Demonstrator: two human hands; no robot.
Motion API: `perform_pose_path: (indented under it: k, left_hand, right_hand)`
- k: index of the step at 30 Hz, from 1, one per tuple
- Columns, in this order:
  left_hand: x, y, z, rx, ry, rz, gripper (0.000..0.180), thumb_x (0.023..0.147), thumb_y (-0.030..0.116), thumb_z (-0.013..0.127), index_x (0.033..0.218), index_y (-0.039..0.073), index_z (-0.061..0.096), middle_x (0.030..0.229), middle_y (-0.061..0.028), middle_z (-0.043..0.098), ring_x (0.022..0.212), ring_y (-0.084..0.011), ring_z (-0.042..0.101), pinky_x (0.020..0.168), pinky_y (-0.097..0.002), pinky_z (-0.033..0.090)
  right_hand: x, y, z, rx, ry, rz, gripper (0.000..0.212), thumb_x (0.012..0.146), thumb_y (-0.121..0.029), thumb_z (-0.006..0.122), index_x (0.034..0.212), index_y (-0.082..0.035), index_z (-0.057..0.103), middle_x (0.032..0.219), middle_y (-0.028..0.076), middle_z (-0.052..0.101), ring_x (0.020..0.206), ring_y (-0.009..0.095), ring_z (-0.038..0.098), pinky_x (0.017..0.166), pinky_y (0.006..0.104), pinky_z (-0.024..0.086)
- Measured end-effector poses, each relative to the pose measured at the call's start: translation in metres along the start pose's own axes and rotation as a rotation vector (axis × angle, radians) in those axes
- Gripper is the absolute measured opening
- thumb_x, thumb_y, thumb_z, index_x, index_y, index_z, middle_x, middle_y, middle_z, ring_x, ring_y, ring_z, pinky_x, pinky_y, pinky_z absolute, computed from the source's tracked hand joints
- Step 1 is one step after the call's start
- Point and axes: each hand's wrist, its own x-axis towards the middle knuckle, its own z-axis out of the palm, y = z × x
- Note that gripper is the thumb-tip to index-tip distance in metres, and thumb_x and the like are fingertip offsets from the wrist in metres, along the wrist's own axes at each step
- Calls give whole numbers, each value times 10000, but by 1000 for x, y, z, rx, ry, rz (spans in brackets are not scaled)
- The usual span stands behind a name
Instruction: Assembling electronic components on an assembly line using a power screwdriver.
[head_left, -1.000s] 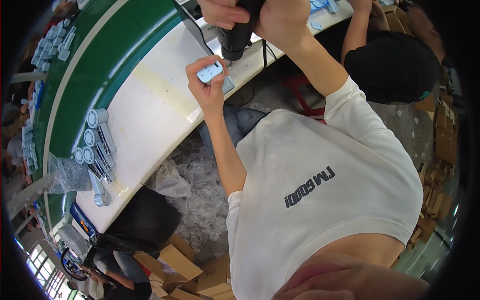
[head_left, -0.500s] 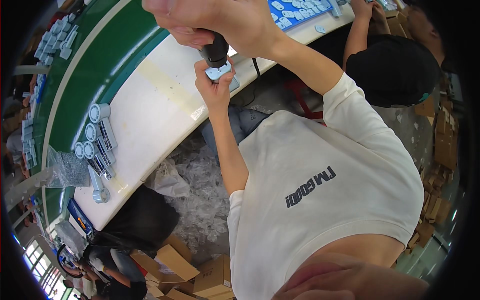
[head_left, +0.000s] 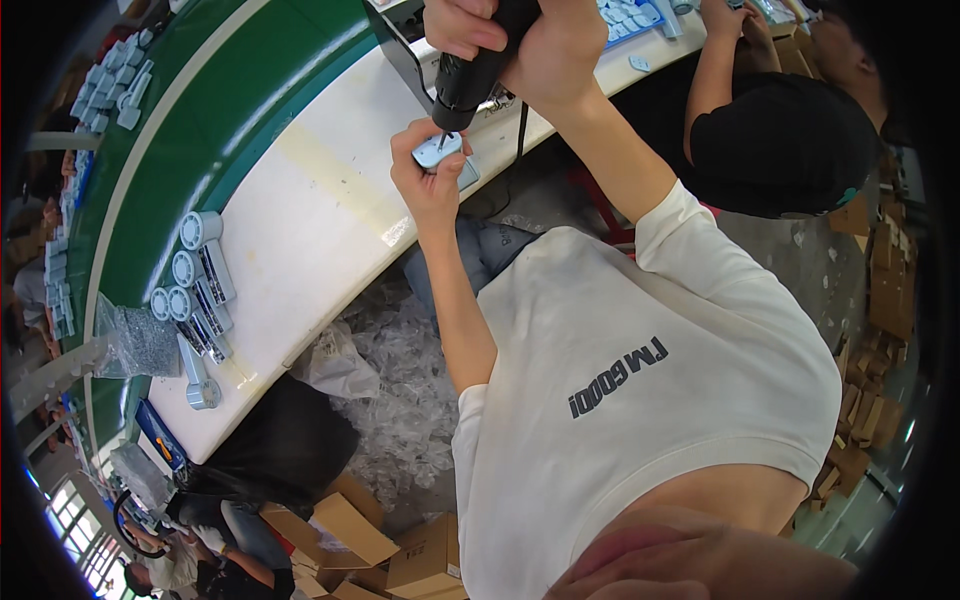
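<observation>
My left hand (head_left: 432,192) is closed round a small light-blue plastic housing (head_left: 430,155), holding it at the near edge of the white table. In my right hand (head_left: 568,62) is a black electric screwdriver (head_left: 468,88), gripped round its body and pointing down, slightly tilted. Its thin bit meets the upper face of the housing, close to my left fingertips. Whether a screw sits under the bit is too small to tell.
Several light-blue handheld fan-like units (head_left: 205,270) lie on the white table (head_left: 320,180) at left, beside a bubble-wrap bag (head_left: 140,340). A dark metal box (head_left: 405,55) stands beyond my hands. The green conveyor (head_left: 170,170) curves behind. A co-worker (head_left: 785,140) sits at right.
My right hand and the screwdriver have swung to the right, leaning the tool and uncovering the dark box. My left hand and the housing have hardly moved.
</observation>
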Motion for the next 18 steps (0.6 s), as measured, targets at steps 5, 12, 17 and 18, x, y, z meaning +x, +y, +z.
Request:
perform_pose_path:
  k: [5,12,17,18]
  left_hand:
    - [-2,-1,1,-18,-8,-10,510,797,392,728,1032,25,463,846,-100,611,665,-140,594,601,-240,462]
    - [-14,-15,-18,257,91,-4,611,792,396,720,1152,-24,460,932,-86,587,770,-168,578,722,-290,468]
    - [-14,-4,-10,286,122,5,470,791,275,733,1061,-52,531,948,-94,604,870,-153,543,821,-293,425]
    - [-16,-5,-13,304,115,-19,557,804,355,717,1127,-41,492,996,-90,583,869,-138,545,763,-271,439]
  right_hand:
    - [-1,-4,19,-141,50,165,203,855,-180,632,790,-44,496,626,4,504,457,51,433,417,217,329]
    - [1,23,42,-199,-145,-49,206,781,-63,685,915,-2,540,722,-12,541,637,55,491,549,221,366]
    - [-8,26,52,-31,52,-90,236,775,-123,709,900,3,555,704,4,556,664,66,516,575,250,410]
    - [-10,25,48,-38,55,-99,236,775,-123,709,900,3,555,704,4,556,664,66,516,575,250,410]
